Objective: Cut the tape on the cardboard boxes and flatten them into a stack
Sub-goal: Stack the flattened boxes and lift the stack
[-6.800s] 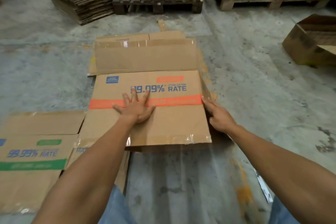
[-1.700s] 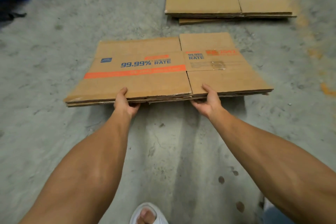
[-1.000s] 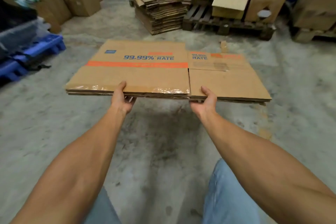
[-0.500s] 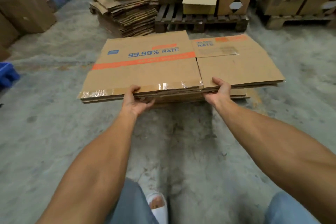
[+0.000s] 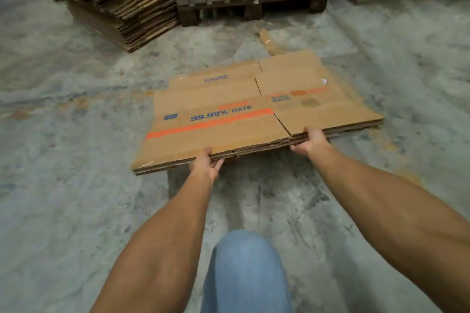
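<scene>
The left hand (image 5: 206, 164) is clamped on the near edge of the flattened boxes (image 5: 229, 122), thumb on top and fingers under, approx. at the middle of the wide panel with the orange stripe (image 5: 208, 123). The right hand (image 5: 310, 141) is closed on the same near edge further right, just past the slit btw. the two top flaps. Both hands hold a bundle of several sheets, not one; the layers show along the near edge.

The bundle hangs low over the concrete floor (image 5: 76, 185), near side lifted, far side lower. A second flat carton (image 5: 279, 71) lies under the far part, w/ printing upside down; I cannot tell if it is part of the bundle or already on the floor.

Judgement: the step is to set the bundle down as a stack. To do it well:
- keep the thumbs pressing so the sheets do not slide apart, esp. at the slit where the right flap can fold;
- let the far edge touch first, then lower the near edge flat;
- take the fingers out sideways, not drag them, or the bottom sheet shifts;
- square the edges w/ the lower carton after release.

Further out a tall pile of flattened cardboard (image 5: 122, 2) stands beside a wooden pallet (image 5: 249, 0). The person's knee (image 5: 246, 269) is below.
</scene>
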